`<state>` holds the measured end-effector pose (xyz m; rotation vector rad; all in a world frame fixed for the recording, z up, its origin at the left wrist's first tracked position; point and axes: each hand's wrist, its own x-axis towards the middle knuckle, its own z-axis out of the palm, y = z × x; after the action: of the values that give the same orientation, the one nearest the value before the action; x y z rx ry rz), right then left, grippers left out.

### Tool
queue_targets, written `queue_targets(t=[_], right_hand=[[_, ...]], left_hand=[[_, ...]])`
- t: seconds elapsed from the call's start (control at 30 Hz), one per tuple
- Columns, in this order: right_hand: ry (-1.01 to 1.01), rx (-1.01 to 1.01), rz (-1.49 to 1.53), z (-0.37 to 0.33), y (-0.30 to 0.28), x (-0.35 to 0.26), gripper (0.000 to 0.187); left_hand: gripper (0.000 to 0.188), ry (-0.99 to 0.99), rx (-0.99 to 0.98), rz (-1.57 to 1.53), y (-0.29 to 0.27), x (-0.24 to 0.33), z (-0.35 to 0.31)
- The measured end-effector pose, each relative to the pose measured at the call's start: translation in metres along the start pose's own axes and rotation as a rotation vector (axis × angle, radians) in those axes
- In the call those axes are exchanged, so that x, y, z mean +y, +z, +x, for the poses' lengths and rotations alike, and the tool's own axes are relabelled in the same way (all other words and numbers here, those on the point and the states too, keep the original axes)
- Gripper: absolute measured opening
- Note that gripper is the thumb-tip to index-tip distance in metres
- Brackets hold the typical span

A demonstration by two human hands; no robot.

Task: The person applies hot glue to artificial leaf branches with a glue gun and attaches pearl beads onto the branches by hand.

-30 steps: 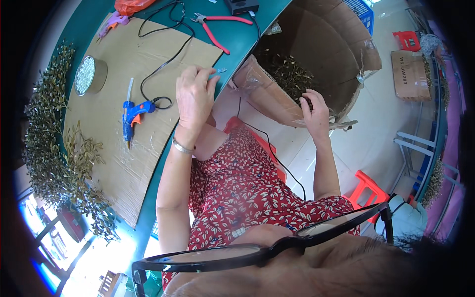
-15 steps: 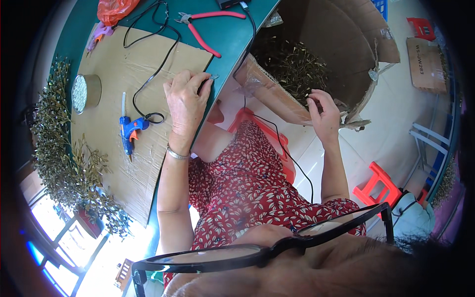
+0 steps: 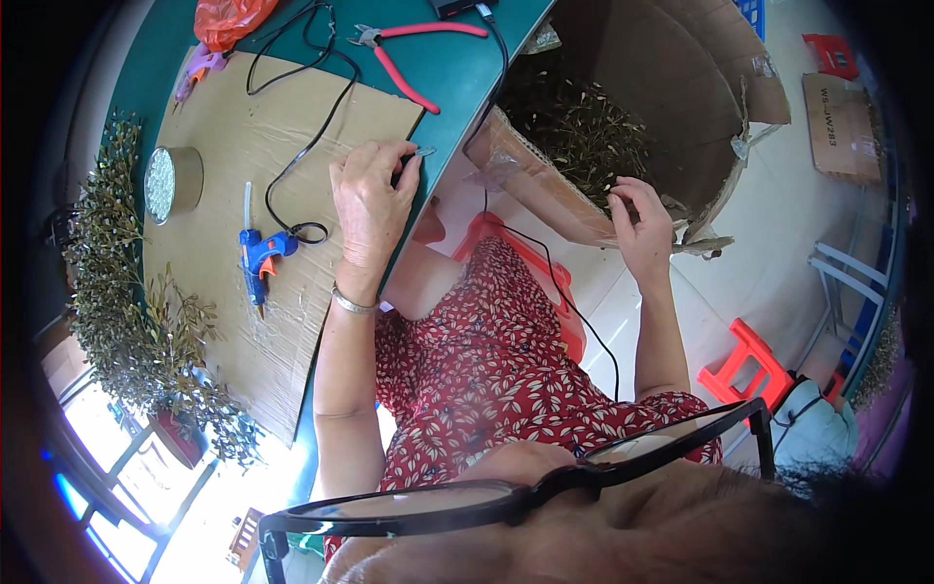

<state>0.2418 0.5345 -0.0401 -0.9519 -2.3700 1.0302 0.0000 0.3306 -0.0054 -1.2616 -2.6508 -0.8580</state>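
My left hand [image 3: 373, 204] rests at the edge of the green table [image 3: 449, 127], fingers bent and closed in a pinch. Just past its fingertips a small, clear bluish sliver [image 3: 425, 152] shows; whether the fingers grip it is hard to see. My right hand [image 3: 643, 234] is held at the rim of a large cardboard box [image 3: 545, 190], with thumb and forefinger brought together. A tiny pale speck shows at those fingertips, too small to name. Dried leafy sprigs [image 3: 593, 131] lie heaped inside the box, beyond my right hand.
On a cardboard sheet [image 3: 229, 127] lie a blue glue gun [image 3: 257, 263] with its cord and a round tin [image 3: 175, 183]. Red-handled cutting pliers [image 3: 394, 68] lie farther back. Leafy branches [image 3: 107, 263] line the left side. A red stool [image 3: 744, 360] stands on the right.
The whole view has shifted slightly. Both hands keep nearly the same places and finger poses, and nothing has visibly been picked up or let go.
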Motion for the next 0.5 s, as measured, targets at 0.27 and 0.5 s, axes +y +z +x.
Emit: queue_targets(t=[0.27,0.5], right_hand=[[0.01,0.007,0.009,-0.0001,-0.0003,-0.0018,0.012],[-0.016,0.027,0.004,-0.001,0.0017,0.0015,0.011]], left_hand=[[0.009,0.036,0.047,0.035,0.0066,-0.0028,0.0035],[0.011,0.077,0.064,0.064,0.0064,-0.003,0.0084]])
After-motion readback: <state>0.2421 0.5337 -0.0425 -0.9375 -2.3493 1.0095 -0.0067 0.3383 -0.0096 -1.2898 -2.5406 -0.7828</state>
